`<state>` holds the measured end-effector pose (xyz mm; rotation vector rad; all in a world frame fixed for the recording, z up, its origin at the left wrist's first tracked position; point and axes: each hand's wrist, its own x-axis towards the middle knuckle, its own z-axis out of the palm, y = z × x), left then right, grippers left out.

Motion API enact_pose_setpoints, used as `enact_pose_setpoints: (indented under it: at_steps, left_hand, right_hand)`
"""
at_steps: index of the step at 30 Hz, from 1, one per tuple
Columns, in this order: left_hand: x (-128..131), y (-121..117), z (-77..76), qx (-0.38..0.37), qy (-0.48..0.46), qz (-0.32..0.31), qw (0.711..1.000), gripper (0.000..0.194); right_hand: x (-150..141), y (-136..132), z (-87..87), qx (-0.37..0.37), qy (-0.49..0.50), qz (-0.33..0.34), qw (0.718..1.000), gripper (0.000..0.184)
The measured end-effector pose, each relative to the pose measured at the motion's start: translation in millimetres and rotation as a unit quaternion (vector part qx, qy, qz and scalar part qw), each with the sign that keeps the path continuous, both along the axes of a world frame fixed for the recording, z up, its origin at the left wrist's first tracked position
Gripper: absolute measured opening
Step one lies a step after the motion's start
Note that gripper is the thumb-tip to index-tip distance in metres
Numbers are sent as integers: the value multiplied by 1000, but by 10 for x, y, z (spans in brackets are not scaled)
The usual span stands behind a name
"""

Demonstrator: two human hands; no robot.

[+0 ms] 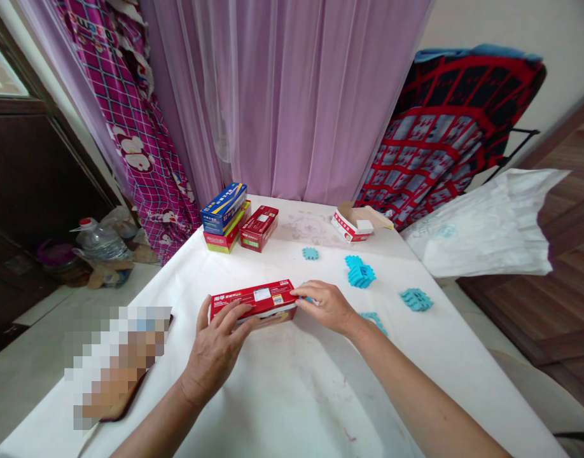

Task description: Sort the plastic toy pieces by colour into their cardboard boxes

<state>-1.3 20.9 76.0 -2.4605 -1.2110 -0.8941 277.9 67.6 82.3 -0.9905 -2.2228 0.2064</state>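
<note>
Left grip (pixel 218 348) and right grip (pixel 324 307) are both closed around a slim red cardboard box (pixel 252 301), with chunky blue interlocking pieces (pixel 361 275) lying just past the right grip on the white-covered table (pixel 292 394).

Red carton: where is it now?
In the head view, the red carton is at centre on the white table, between the left hand and right hand, with both hands touching it.

**Printed markings: none fully legible**

Red carton (pixel 252 301): white CJK characters at the left end, too small to read with certainty, beside a white label panel and a small multicoloured label. Blue box (pixel 224 208): pale lettering on the front face, illegible. Second red box (pixel 259 228): small markings, illegible.
</note>
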Motion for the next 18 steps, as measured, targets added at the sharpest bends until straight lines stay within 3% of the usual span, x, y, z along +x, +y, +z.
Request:
enact_pose_setpoints:
  at_steps: [9,18]
  left_hand:
    - [2,16,-13,-2,-9,5,1000,28]
    - [-14,23,-17,3,1,-3,1000,30]
  right_hand:
    - [-34,42,-62,117,-20,-2,993,19]
    - [-81,-28,-89,137,-24,-53,989,18]
